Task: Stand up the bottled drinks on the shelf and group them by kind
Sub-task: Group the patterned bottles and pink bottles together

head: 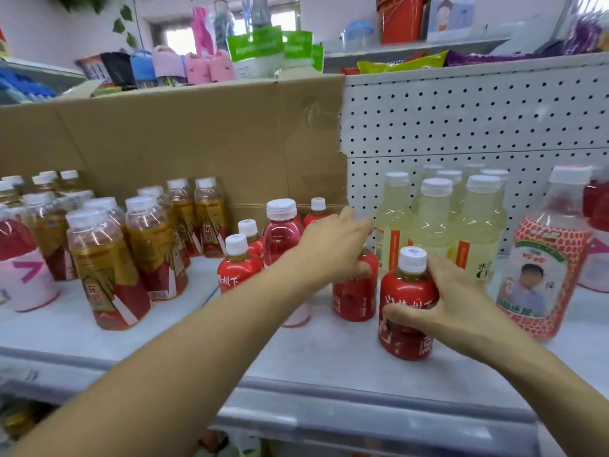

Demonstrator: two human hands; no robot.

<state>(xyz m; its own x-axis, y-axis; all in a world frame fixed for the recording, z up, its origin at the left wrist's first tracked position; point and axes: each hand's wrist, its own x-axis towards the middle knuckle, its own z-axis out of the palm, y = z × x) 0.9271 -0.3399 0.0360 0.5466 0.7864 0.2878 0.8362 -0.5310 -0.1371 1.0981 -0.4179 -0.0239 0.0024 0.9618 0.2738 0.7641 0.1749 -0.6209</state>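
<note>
My right hand (pixel 451 298) grips an upright red-labelled bottle (pixel 407 321) with a white cap near the shelf's front. My left hand (pixel 336 249) curls over the top of a second red-labelled bottle (pixel 354 298) just left of it, hiding its cap. More red-labelled bottles (pixel 239 262) and a pink-liquid bottle (pixel 281 232) stand behind my left arm. Several gold-and-red bottles (pixel 108 262) stand grouped at the left. Several pale yellow bottles (pixel 438 222) stand grouped against the pegboard at the right.
A bottle with a strawberry-pattern label (pixel 543 272) stands at the right, with a red drink bottle behind it. A pink-labelled bottle (pixel 23 275) is at the far left. Cardboard (pixel 197 136) and a pegboard (pixel 478 120) back the white shelf (pixel 329 364).
</note>
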